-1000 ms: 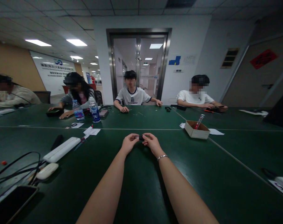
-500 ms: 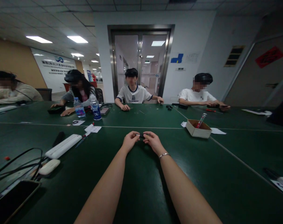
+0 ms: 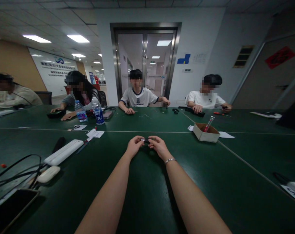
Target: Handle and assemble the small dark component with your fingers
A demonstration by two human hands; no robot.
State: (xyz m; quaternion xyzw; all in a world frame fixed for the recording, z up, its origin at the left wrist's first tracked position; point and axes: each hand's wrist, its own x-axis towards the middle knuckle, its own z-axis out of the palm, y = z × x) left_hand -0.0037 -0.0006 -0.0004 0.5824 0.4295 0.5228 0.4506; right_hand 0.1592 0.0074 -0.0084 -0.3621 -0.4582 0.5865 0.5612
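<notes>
Both my hands meet over the middle of the green table (image 3: 147, 182), pinching a small dark object with a pale end (image 3: 145, 140) between them. My left hand (image 3: 134, 145) closes its fingertips on the pale, whitish end. On the dark end, the thumb and fingers of my right hand (image 3: 158, 146) are closed. A metal bracelet circles my right wrist. The object is too small and too covered by fingers for me to tell its kind.
An open box (image 3: 205, 134) with a red-and-clear tube stands ahead right. Left lie a white power strip (image 3: 64, 152), black cables, a white oval device (image 3: 48, 174) and a phone (image 3: 14, 208). Two water bottles (image 3: 98, 112) stand farther off. Several people sit across the table.
More of the object's pale end shows between my fingers; my hands keep their grip. The view has shifted slightly. Across at the right, a person's hand has moved onto a black case.
</notes>
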